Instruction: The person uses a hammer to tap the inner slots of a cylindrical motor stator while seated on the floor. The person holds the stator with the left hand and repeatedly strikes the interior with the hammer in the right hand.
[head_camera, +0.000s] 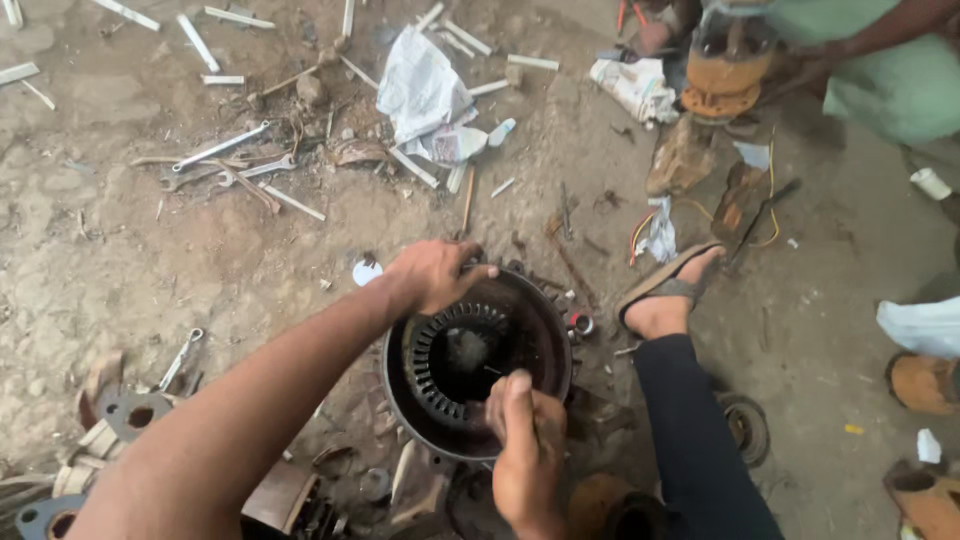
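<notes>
A round, dark motor stator housing (545, 345) with slotted inner teeth stands on the dirt floor in front of me. My left hand (436, 272) grips its far left rim. My right hand (527, 455) is closed around a thin tool at the near rim, and the tool's tip pokes into the slots inside. My leg in dark trousers and my foot in a sandal (668, 290) rest just right of the housing.
Spanners (220, 148) and white strips lie scattered at the far left. Crumpled paper (420, 90) lies beyond the housing. Another person in green (880, 60) works on an orange motor (725, 70) at the top right. Rusty parts (125, 410) sit lower left.
</notes>
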